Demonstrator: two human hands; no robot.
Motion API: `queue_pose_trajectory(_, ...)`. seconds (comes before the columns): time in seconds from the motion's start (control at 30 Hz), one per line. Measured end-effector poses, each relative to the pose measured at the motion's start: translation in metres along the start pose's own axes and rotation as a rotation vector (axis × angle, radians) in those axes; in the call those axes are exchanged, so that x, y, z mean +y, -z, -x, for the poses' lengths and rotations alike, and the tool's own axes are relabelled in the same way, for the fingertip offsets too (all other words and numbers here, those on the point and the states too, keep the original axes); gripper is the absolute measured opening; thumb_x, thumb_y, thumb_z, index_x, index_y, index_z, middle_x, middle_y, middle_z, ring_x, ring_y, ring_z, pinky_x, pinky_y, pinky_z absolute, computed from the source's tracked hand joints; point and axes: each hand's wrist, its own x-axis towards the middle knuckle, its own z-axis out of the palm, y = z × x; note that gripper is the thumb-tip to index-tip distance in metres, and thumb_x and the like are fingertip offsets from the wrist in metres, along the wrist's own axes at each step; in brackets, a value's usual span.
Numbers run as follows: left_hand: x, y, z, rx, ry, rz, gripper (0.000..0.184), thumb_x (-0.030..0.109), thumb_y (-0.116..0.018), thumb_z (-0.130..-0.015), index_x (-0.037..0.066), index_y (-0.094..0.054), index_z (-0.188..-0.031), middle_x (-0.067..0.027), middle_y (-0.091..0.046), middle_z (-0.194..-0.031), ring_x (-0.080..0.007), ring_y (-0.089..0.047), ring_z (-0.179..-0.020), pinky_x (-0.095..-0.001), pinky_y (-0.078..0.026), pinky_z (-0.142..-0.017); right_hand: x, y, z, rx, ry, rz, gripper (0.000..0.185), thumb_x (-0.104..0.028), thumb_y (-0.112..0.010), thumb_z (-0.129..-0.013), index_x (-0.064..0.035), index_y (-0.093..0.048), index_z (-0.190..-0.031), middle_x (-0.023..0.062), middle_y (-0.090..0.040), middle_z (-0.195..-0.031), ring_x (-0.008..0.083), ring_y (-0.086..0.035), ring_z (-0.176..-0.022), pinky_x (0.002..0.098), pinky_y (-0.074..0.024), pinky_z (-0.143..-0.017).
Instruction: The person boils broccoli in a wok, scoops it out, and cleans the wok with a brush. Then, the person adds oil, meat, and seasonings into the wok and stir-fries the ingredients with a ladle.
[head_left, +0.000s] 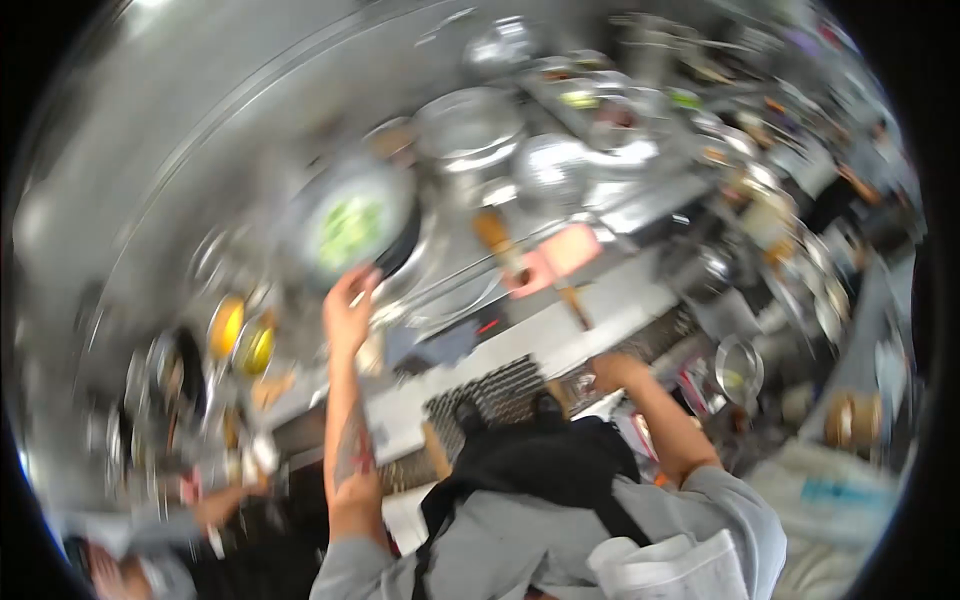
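Ahead, a pan [391, 186] of greens [350, 229] sits beside the curled left hand [347, 303], well apart from the right hand [614, 372]. Blur hides whether either grips.

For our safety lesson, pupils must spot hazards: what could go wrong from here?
The left hand is at the rim of the pan; a slip might tip it and spill the green food. A brown handle juts over the pale ledge; it could get knocked.
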Motion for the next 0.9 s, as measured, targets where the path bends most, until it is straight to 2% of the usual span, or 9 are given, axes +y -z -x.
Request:
queue_pose_trajectory(0.1,-0.04,0.004,-0.043,0.119,-0.143,-0.304,0.035,0.028,-0.07,-0.088,0.002,-0.069,-0.112,-0.0177,-0.069,-0.107,-0.0326,-0.065,-0.101,-0.0387,-0.048,-0.092,-0.011,-0.037,0.054,0.059,-0.226,-0.122,0.062,-0.051,-0.072,-0.077,-0.0021,-0.067,-0.114,0.0216,-0.067,-0.115,0.0359,-0.064,-0.109,0.0443,-0.051,-0.092)
queue_pose_trajectory(0.13,-0.066,0.004,-0.062,0.19,-0.375,-0.474,0.034,0.027,-0.069,-0.089,0.002,-0.067,-0.112,-0.02,-0.068,-0.105,-0.038,-0.063,-0.097,-0.0426,-0.049,-0.088,-0.015,-0.041,0.072,0.083,-0.219,-0.158,0.06,-0.051,-0.071,-0.078,-0.0017,-0.068,-0.111,0.0219,-0.067,-0.114,0.0366,-0.064,-0.108,0.0443,-0.0513,-0.091)
queue_pose_trajectory(0.17,-0.069,-0.006,-0.063,0.234,-0.42,-0.522,0.032,0.028,-0.068,-0.089,0.002,-0.066,-0.108,-0.0202,-0.068,-0.098,-0.0387,-0.063,-0.091,-0.0445,-0.048,-0.083,-0.016,-0.052,0.082,0.11,-0.278,-0.206,0.06,-0.051,-0.071,-0.078,-0.0017,-0.068,-0.111,0.0219,-0.067,-0.114,0.0366,-0.064,-0.108,0.0443,-0.0513,-0.091)
queue_pose_trajectory(0.23,-0.08,-0.01,-0.07,0.265,-0.487,-0.56,0.03,0.028,-0.067,-0.089,0.002,-0.065,-0.103,-0.0203,-0.068,-0.091,-0.0394,-0.063,-0.084,-0.0465,-0.048,-0.079,-0.032,-0.075,0.091,-0.012,-0.264,-0.251,0.072,-0.054,-0.066,-0.082,-0.0062,-0.054,-0.134,0.0207,-0.064,-0.122,0.0374,-0.06,-0.113,0.046,-0.0479,-0.097)
queue_pose_trajectory(0.3,-0.104,-0.016,-0.079,0.127,-0.168,-0.505,0.029,0.032,-0.067,-0.089,0.003,-0.062,-0.089,-0.0187,-0.065,-0.077,-0.0388,-0.062,-0.071,-0.0487,-0.046,-0.069,-0.061,-0.087,0.1,0.092,-0.306,-0.326,0.069,-0.053,-0.067,-0.082,-0.0045,-0.057,-0.129,0.0212,-0.065,-0.118,0.0379,-0.062,-0.11,0.0452,-0.0492,-0.094)
queue_pose_trajectory(0.5,-0.148,-0.012,-0.086,0.1,-0.275,-0.453,0.036,0.041,-0.071,-0.083,0.005,-0.066,-0.079,-0.0191,-0.064,-0.073,-0.0414,-0.061,-0.068,-0.0481,-0.046,-0.062,-0.112,-0.088,0.104,0.097,-0.25,-0.55,0.07,-0.057,-0.064,-0.084,-0.0148,-0.052,-0.138,0.0173,-0.061,-0.128,0.0366,-0.057,-0.12,0.0433,-0.0432,-0.103)
queue_pose_trajectory(0.6,-0.135,-0.015,-0.085,0.095,-0.246,-0.495,0.033,0.036,-0.07,-0.083,0.006,-0.059,-0.075,-0.0186,-0.063,-0.07,-0.0426,-0.062,-0.068,-0.0496,-0.047,-0.063,-0.107,-0.085,0.083,0.06,-0.317,-0.376,0.069,-0.052,-0.066,-0.083,-0.0057,-0.054,-0.133,0.022,-0.064,-0.121,0.037,-0.06,-0.114,0.0453,-0.0472,-0.097)
queue_pose_trajectory(0.8,-0.116,-0.006,-0.093,0.039,-0.078,-0.629,0.044,0.048,-0.069,-0.081,0.006,-0.068,-0.069,-0.0198,-0.065,-0.068,-0.0419,-0.065,-0.067,-0.049,-0.051,-0.062,-0.099,-0.038,0.07,0.333,-0.172,-0.453,0.066,-0.048,-0.067,-0.083,-0.0077,-0.055,-0.133,0.0266,-0.065,-0.111,0.0401,-0.063,-0.106,0.0462,-0.0488,-0.094)
queue_pose_trajectory(0.9,-0.126,-0.006,-0.097,0.139,-0.162,-0.626,0.042,0.046,-0.068,-0.082,0.006,-0.069,-0.07,-0.0212,-0.065,-0.069,-0.0422,-0.065,-0.071,-0.0486,-0.051,-0.069,-0.081,-0.028,0.062,0.314,-0.118,-0.403,0.068,-0.049,-0.069,-0.081,-0.0062,-0.055,-0.132,0.0259,-0.065,-0.113,0.0399,-0.062,-0.109,0.0461,-0.0484,-0.095)
